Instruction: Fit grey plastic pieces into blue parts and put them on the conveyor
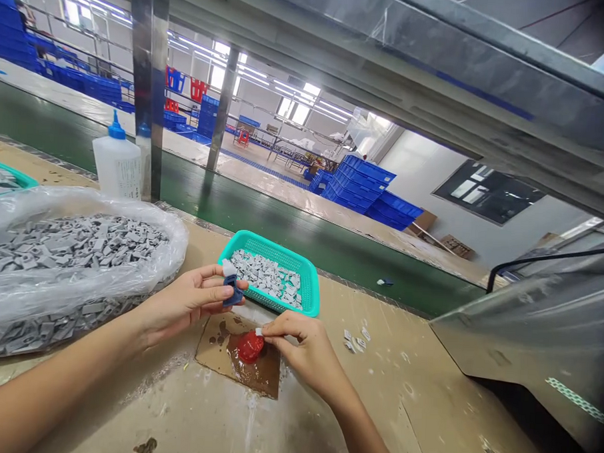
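Observation:
My left hand [193, 300] holds a dark blue plastic part [233, 291] with a white tip sticking up at its top, in front of a green basket [311, 300] of small light grey pieces. My right hand [297, 343] pinches a small white piece [259, 332] between thumb and fingers, at the upper right edge of a glossy red mass [250, 348]. That red mass sits on a brown cardboard square [216, 353] wet with liquid. The right hand's lower fingers are curled and partly hidden.
A clear plastic bag [173, 247] of grey parts fills the left side, with a white bottle [117, 165] behind it. Several loose pieces [357, 342] lie right of the basket. Beyond runs a green conveyor [282, 219]; a metal housing [538, 330] stands at right.

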Action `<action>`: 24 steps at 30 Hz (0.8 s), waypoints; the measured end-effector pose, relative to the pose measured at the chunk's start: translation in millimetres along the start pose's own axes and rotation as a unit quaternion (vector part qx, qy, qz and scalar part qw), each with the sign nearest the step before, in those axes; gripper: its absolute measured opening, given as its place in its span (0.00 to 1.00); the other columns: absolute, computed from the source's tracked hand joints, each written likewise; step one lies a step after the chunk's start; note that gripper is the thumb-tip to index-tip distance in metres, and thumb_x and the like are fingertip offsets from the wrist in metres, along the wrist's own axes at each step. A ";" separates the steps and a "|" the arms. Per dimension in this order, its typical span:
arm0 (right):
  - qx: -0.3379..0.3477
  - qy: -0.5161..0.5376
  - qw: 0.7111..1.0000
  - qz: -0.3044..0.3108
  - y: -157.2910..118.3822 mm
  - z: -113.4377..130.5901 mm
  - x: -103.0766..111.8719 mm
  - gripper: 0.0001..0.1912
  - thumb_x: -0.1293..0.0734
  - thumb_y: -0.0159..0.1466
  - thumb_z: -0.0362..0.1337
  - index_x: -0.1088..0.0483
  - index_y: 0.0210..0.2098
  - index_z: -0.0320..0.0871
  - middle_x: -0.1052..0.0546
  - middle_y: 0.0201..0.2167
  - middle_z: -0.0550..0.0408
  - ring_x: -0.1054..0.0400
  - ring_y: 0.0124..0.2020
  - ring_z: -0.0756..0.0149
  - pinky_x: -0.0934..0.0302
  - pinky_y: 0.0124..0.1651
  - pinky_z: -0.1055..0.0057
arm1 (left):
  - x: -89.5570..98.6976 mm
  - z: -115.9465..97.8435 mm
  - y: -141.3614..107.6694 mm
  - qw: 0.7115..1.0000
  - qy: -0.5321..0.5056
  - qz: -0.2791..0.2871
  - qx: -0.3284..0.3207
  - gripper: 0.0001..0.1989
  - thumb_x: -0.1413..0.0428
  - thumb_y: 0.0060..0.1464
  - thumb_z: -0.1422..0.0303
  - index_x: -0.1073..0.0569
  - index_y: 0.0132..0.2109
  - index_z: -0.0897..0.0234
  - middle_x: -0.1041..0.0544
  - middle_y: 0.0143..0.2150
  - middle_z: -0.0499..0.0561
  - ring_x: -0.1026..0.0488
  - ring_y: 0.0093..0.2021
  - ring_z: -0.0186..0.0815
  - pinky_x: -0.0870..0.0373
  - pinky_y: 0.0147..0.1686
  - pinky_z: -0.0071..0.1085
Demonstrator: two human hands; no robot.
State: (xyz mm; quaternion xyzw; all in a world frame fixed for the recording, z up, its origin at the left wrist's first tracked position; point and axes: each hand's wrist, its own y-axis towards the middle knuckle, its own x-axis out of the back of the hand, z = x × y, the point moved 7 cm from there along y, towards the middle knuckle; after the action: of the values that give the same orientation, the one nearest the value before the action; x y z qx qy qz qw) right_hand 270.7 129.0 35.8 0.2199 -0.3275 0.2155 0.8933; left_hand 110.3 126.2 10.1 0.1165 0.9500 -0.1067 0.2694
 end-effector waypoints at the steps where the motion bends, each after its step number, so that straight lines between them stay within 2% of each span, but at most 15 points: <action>1: -0.001 0.004 1.000 0.000 -0.7 -1.2 0.3 0.10 0.36 0.54 0.25 0.25 0.27 0.43 0.24 0.28 0.54 0.30 0.31 0.67 0.36 0.33 0.73 | -0.4 0.2 -0.6 1.000 0.003 0.000 0.006 0.17 0.41 0.44 0.73 0.32 0.44 0.65 0.26 0.42 0.52 0.27 0.38 0.32 0.31 0.34 0.20; 4: -0.007 0.008 1.000 0.005 -1.8 -3.0 0.5 0.10 0.35 0.53 0.24 0.25 0.27 0.43 0.24 0.27 0.54 0.30 0.30 0.67 0.36 0.32 0.73 | -1.9 1.3 -3.1 1.000 0.009 -0.009 0.021 0.16 0.42 0.46 0.73 0.32 0.45 0.65 0.25 0.40 0.52 0.26 0.35 0.32 0.31 0.28 0.17; 9: -0.004 -0.008 1.000 0.009 -0.7 0.1 0.9 0.10 0.36 0.54 0.24 0.25 0.28 0.44 0.24 0.27 0.54 0.31 0.29 0.68 0.37 0.32 0.74 | -7.8 5.1 -6.2 0.999 -0.009 -0.013 0.047 0.12 0.47 0.51 0.74 0.30 0.45 0.68 0.27 0.45 0.56 0.27 0.40 0.35 0.29 0.40 0.23; 14: -0.013 -0.025 1.000 0.006 -1.4 0.4 1.4 0.11 0.35 0.53 0.23 0.25 0.28 0.43 0.24 0.25 0.54 0.32 0.28 0.68 0.38 0.30 0.74 | -13.6 6.2 -6.9 0.998 -0.027 0.016 0.055 0.14 0.48 0.51 0.77 0.31 0.47 0.70 0.27 0.46 0.57 0.29 0.45 0.39 0.29 0.42 0.23; 16: -0.011 -0.027 1.000 0.006 -2.1 0.6 1.6 0.11 0.36 0.53 0.23 0.25 0.28 0.42 0.25 0.25 0.54 0.32 0.28 0.68 0.38 0.30 0.74 | -11.5 5.1 -6.5 0.998 -0.045 0.007 0.049 0.14 0.47 0.50 0.78 0.30 0.46 0.68 0.26 0.43 0.55 0.27 0.43 0.38 0.28 0.39 0.22; 19: -0.007 -0.019 1.000 0.005 -3.5 0.5 1.7 0.11 0.36 0.53 0.23 0.25 0.28 0.43 0.25 0.26 0.54 0.31 0.29 0.68 0.38 0.31 0.74 | -5.6 4.2 -6.3 0.997 -0.065 -0.022 0.047 0.14 0.44 0.46 0.78 0.28 0.43 0.65 0.24 0.36 0.51 0.25 0.33 0.32 0.28 0.31 0.19; 21: -0.008 -0.013 1.000 0.000 -4.2 0.1 2.1 0.11 0.36 0.54 0.24 0.25 0.28 0.43 0.25 0.26 0.54 0.31 0.29 0.68 0.37 0.32 0.74 | -4.0 3.8 -6.6 0.996 -0.068 -0.026 0.048 0.15 0.40 0.41 0.76 0.27 0.40 0.64 0.25 0.31 0.48 0.27 0.26 0.28 0.29 0.25 0.17; 24: -0.008 -0.013 1.000 0.001 -4.4 0.0 0.9 0.10 0.36 0.54 0.24 0.25 0.28 0.43 0.25 0.26 0.54 0.31 0.29 0.68 0.38 0.32 0.73 | -2.7 2.4 -6.8 0.998 -0.047 -0.026 0.036 0.17 0.36 0.35 0.74 0.26 0.37 0.63 0.28 0.27 0.45 0.30 0.23 0.24 0.32 0.21 0.16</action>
State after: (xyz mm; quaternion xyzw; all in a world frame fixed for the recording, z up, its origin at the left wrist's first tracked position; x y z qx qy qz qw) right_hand 273.7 125.6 35.3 0.2155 -0.3408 0.2107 0.8905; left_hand 111.8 118.6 10.5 0.0965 0.9345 -0.1533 0.3063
